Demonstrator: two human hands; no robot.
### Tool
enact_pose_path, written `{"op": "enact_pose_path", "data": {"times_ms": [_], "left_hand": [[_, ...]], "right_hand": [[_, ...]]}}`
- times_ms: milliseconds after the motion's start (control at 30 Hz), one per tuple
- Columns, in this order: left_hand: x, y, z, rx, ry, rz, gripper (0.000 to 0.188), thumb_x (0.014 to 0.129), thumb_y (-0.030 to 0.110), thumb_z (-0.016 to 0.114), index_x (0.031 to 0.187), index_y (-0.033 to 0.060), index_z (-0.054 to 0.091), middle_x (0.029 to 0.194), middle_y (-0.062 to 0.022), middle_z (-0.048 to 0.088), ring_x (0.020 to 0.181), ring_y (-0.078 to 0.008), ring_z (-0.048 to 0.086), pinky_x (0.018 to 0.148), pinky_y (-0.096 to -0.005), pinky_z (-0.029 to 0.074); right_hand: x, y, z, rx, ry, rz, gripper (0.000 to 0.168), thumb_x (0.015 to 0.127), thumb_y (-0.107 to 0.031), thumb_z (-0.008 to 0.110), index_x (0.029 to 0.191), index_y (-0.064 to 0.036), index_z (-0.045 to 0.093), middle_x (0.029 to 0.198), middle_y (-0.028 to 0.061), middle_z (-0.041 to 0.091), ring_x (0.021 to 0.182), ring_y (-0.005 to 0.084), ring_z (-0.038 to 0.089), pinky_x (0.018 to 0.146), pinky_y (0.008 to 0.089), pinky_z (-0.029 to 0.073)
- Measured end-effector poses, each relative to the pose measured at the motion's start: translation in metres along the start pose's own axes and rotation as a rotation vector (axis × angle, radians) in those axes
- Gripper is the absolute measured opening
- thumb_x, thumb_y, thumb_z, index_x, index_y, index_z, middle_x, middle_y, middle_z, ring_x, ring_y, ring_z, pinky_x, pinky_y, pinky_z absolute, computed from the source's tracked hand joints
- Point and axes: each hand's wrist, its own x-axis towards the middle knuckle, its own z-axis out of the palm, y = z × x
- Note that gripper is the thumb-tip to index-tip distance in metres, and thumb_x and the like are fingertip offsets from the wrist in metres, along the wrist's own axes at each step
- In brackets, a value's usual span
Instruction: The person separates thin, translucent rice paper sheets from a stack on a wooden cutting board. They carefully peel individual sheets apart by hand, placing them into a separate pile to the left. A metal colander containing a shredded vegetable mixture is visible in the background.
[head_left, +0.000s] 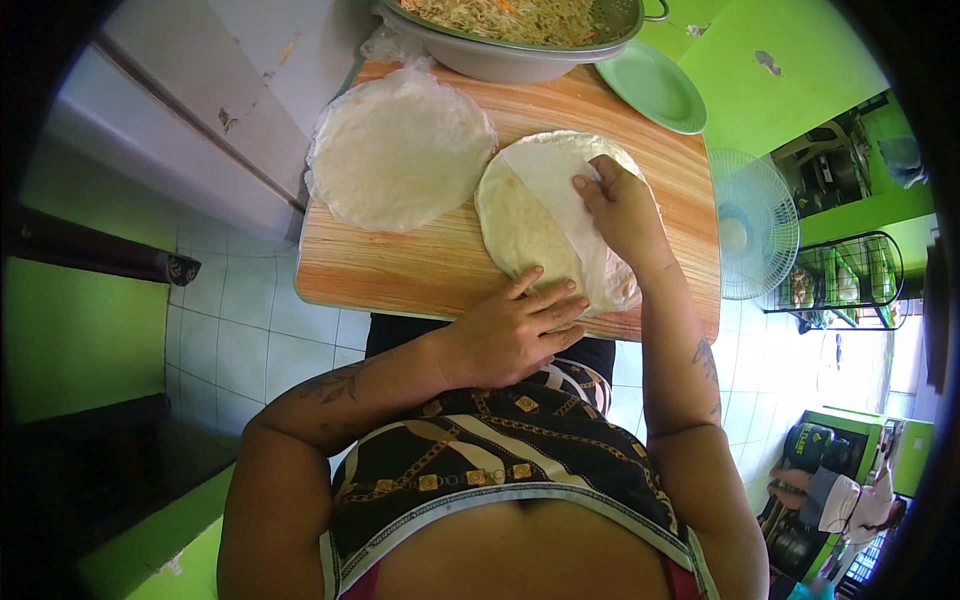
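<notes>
A round stack of thin pale wrapper sheets lies on the wooden-topped table before me. My right hand pinches the edge of a thin whitish sheet between thumb and fingers, folded back over the stack. My left hand rests with spread fingers on the stack's near edge, pinching nothing. To the left sits a second round stack of wrappers, with clear plastic around it.
At the far edge a metal colander of shredded vegetables stands in a pale basin. A green plate lies beside it. Right of the table are a fan and a wire rack. Another person is farther off.
</notes>
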Motion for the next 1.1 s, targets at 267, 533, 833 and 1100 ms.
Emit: {"op": "enact_pose_path", "data": {"times_ms": [267, 533, 833, 1100], "left_hand": [[0.004, -0.004, -0.011, -0.008, -0.064, 0.072, 0.034, 0.079, 0.025, 0.063, 0.108, 0.0085, 0.062, 0.125, -0.0093, 0.053, 0.123, -0.0271, 0.043, 0.101, -0.0498, 0.032], [0.026, -0.028, -0.020, 0.121, 0.072, -0.354, 0.061, 0.084, 0.037, 0.060, 0.122, -0.0080, 0.048, 0.136, -0.0304, 0.033, 0.130, -0.0442, 0.029, 0.105, -0.0517, 0.027], [0.024, -0.031, -0.012, 0.127, 0.019, -0.420, 0.075, 0.079, 0.045, 0.064, 0.128, -0.0078, 0.042, 0.138, -0.0350, 0.027, 0.132, -0.0467, 0.024, 0.108, -0.0527, 0.023], [0.026, -0.032, -0.018, 0.081, -0.016, -0.435, 0.074, 0.077, 0.043, 0.067, 0.127, -0.0077, 0.044, 0.137, -0.0351, 0.028, 0.132, -0.0461, 0.024, 0.109, -0.0495, 0.023]], "right_hand": [[0.025, 0.054, -0.033, 0.325, 0.012, 0.275, 0.026, 0.087, -0.022, 0.060, 0.100, 0.000, 0.062, 0.080, 0.0075, 0.064, 0.072, 0.0132, 0.059, 0.063, 0.0302, 0.047], [0.041, 0.020, -0.021, 0.270, -0.208, 0.256, 0.031, 0.086, -0.027, 0.062, 0.100, 0.001, 0.064, 0.071, 0.0072, 0.063, 0.063, 0.0132, 0.057, 0.060, 0.0294, 0.046], [0.022, 0.033, -0.058, -0.085, 0.239, 0.200, 0.030, 0.089, -0.031, 0.056, 0.085, -0.001, 0.061, 0.057, 0.0078, 0.052, 0.052, 0.0143, 0.049, 0.052, 0.0319, 0.041], [-0.015, 0.091, -0.107, 0.061, 0.557, 0.336, 0.026, 0.089, -0.026, 0.057, 0.083, -0.001, 0.061, 0.059, 0.0001, 0.048, 0.050, 0.0083, 0.041, 0.045, 0.0253, 0.034]]}}
